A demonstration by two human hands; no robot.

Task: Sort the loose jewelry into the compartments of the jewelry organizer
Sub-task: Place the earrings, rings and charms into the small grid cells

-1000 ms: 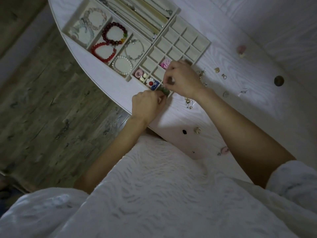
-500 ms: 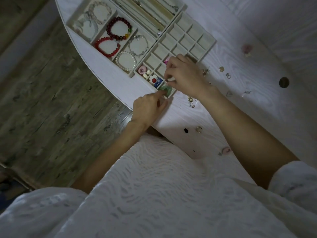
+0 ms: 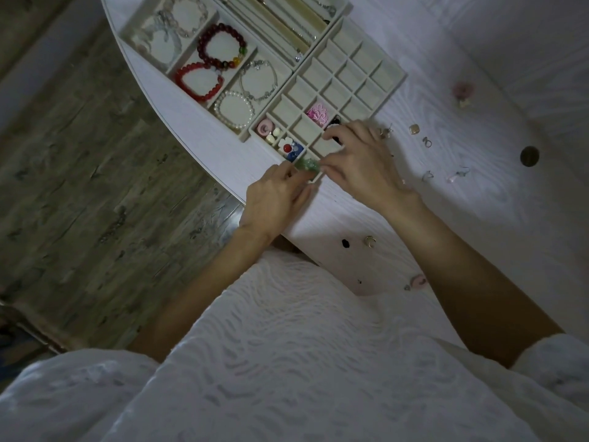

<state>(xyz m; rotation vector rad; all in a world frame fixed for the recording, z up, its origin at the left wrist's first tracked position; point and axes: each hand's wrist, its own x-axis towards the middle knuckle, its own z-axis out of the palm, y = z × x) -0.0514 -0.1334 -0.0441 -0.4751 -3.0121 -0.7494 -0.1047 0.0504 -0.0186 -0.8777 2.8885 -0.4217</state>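
Both hands have slid toward the organizer's (image 3: 390, 79) near corner, left hand (image 3: 274, 199) and right hand (image 3: 360, 164) pinching a green piece (image 3: 307, 164) there; bracelets sorted, small pieces beside it remain.

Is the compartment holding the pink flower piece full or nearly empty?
Nearly empty: the pink flower piece lies alone in its organizer compartment, bare lining around it.

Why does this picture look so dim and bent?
Head view: weak light, a brighter patch on the table at right, the arms' shadow darkening its near edge; the wide lens curves that edge; the green piece between left hand and right hand looks soft.
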